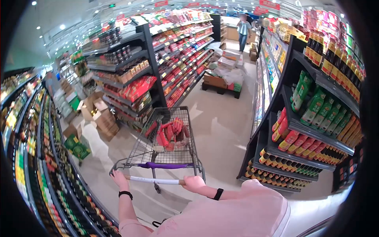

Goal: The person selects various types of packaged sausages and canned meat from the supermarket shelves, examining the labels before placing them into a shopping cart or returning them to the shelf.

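A wire shopping cart (139,152) stands in front of me, with a purple strip (167,166) along its near edge. Several red packages (169,133) lie inside the basket. My left hand (119,179) is closed round the left end of the white cart handle (156,181). Toward the handle's right end, my right hand (193,183) grips the same bar, its fingers curled over it. Dark bands circle both wrists.
Bottle shelves (43,158) curve along the left. Opened cardboard boxes (100,118) sit on the floor near a shelf end. A stocked shelf rack (292,98) rises at right. Down the aisle, a loaded dark pallet (221,87) stands before a person (243,31).
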Demonstrator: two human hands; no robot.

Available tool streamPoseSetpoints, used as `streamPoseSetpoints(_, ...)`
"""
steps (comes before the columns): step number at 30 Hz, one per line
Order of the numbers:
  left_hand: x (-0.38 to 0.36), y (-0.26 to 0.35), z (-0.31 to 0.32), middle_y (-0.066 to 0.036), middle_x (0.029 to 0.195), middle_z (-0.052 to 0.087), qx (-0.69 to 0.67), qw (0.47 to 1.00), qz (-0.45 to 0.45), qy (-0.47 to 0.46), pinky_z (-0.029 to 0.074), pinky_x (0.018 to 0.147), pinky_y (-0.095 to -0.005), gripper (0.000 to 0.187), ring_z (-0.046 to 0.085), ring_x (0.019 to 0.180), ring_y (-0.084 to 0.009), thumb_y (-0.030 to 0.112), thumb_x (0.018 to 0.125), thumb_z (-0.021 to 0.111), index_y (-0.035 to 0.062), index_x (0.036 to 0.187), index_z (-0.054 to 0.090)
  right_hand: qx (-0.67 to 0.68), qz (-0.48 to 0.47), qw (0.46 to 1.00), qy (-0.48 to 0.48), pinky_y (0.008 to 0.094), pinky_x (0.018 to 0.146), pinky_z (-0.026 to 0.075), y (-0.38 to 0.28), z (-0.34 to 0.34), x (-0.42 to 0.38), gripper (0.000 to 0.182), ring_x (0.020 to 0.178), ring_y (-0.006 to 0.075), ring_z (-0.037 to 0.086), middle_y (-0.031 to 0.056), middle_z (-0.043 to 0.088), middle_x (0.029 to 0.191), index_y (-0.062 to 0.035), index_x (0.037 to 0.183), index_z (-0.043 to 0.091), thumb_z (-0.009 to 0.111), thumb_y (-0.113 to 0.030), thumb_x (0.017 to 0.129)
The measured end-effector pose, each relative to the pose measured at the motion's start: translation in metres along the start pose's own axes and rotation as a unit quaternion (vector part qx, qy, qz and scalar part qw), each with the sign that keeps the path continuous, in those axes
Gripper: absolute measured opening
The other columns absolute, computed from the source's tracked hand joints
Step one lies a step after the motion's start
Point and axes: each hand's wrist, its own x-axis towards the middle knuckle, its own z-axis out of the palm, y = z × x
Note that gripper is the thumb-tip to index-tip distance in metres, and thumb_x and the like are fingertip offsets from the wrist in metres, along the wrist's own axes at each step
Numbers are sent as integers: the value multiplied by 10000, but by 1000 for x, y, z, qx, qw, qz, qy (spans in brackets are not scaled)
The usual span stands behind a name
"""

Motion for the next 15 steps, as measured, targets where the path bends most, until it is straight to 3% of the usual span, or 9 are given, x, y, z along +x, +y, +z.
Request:
streamPoseSetpoints(4,75,29,19,-118,1004,574,-45,998,25,42,226,1029,-444,162,409,1165,-261,62,775,447,24,808,601,-25,20,999,13,400,517,481,14,-5,64,285,607,280,600,112,594,669,-48,792,527,555,-330,756)
streamPoseSetpoints(8,152,54,37,-118,1004,565,-54,997,49,-8,231,1027,-436,146,404,1169,-262,61,771,449,28,802,588,-27,40,998,34,406,514,479,26,-11,130,287,594,283,595,104,580,635,-50,794,515,576,-324,734)
streamPoseSetpoints(11,209,69,80,-102,985,556,-65,991,98,57,251,1013,-421,146,400,1169,-247,67,770,449,43,809,588,-47,76,995,43,410,530,479,38,-17,178,286,607,289,594,106,581,640,-54,787,516,581,-326,725)
streamPoseSetpoints(13,244,86,89,-93,1000,558,-71,989,114,56,257,1008,-419,159,409,1156,-241,82,773,450,55,833,595,-48,40,993,102,414,545,475,54,-11,206,288,650,292,599,114,584,650,-60,777,519,599,-327,706)
streamPoseSetpoints(15,278,105,94,-94,1015,561,-49,991,124,14,261,1008,-417,184,423,1130,-241,93,775,447,57,872,598,-54,111,990,66,402,541,477,57,-24,237,297,648,284,601,121,588,664,-59,790,528,611,-330,699)
